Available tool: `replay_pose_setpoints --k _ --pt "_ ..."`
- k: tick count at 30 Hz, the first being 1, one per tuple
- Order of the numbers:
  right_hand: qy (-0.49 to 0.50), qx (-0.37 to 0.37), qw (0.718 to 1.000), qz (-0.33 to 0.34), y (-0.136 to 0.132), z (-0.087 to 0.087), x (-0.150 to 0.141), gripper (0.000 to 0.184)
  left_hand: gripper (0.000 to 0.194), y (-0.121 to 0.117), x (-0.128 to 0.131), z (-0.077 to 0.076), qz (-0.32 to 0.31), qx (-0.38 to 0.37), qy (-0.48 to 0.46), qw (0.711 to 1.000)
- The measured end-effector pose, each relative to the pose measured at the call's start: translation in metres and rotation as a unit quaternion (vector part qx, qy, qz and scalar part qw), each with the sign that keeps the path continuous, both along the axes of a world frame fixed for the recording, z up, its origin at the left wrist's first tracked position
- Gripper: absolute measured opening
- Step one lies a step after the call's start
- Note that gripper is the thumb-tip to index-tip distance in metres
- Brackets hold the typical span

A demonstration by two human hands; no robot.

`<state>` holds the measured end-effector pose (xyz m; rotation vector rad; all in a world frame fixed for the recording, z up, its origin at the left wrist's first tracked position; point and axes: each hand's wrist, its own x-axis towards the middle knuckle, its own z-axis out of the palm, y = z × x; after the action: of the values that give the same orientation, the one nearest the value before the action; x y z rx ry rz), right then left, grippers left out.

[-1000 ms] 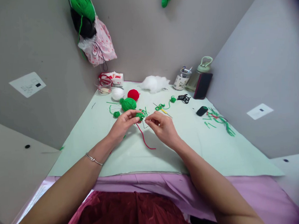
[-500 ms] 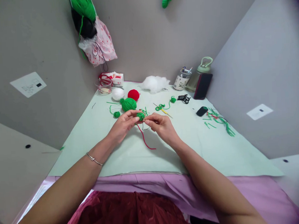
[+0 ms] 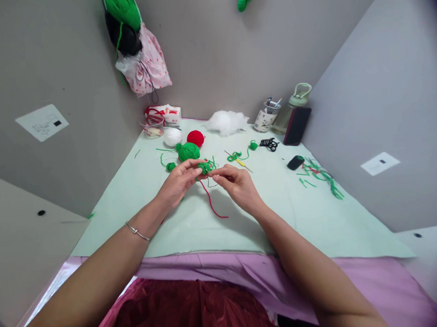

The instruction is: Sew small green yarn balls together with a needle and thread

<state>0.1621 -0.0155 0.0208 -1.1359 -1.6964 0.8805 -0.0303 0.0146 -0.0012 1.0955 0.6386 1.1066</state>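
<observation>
Over the middle of the table, my left hand is closed around a small green crocheted piece. A red yarn tail trails from below it onto the tabletop. At the piece's right edge, the thumb and forefinger of my right hand are pinched together. What they grip is too small to make out. A thin dark thread loops beneath those fingertips. Just beyond my left hand lie a green yarn ball and a smaller green ball.
Behind are a white yarn ball, a red yarn ball and white stuffing. To the right lie a yellow-handled crochet hook, black scissors and green yarn scraps. A phone leans against a bottle.
The green piece has turned slightly in my left hand, and my fingers have shifted a little. My right hand stays pinched at almost the same spot.
</observation>
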Motion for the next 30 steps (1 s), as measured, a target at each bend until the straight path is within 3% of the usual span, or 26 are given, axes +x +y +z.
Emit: replay_pose_setpoints --k 10,17,23,30 --pt "0.01 -0.044 0.999 -0.012 -0.0033 0.0033 -0.004 0.018 0.031 -0.0036 0.0022 0.0004 0.034 0.012 0.026 0.999" --pt "0.018 -0.016 1.0 -0.001 -0.0011 0.002 -0.0021 0.017 0.028 -0.001 0.0013 0.0007 0.002 -0.009 -0.008 1.0" --pt "0.015 0.011 1.0 -0.013 -0.0031 0.0071 -0.0025 0.015 0.027 -0.003 0.0027 0.0065 0.006 -0.014 -0.024 1.0" --pt "0.006 0.015 1.0 -0.008 -0.0032 0.0038 -0.0024 0.015 0.029 -0.0011 0.0015 0.0031 0.004 -0.004 -0.012 1.0"
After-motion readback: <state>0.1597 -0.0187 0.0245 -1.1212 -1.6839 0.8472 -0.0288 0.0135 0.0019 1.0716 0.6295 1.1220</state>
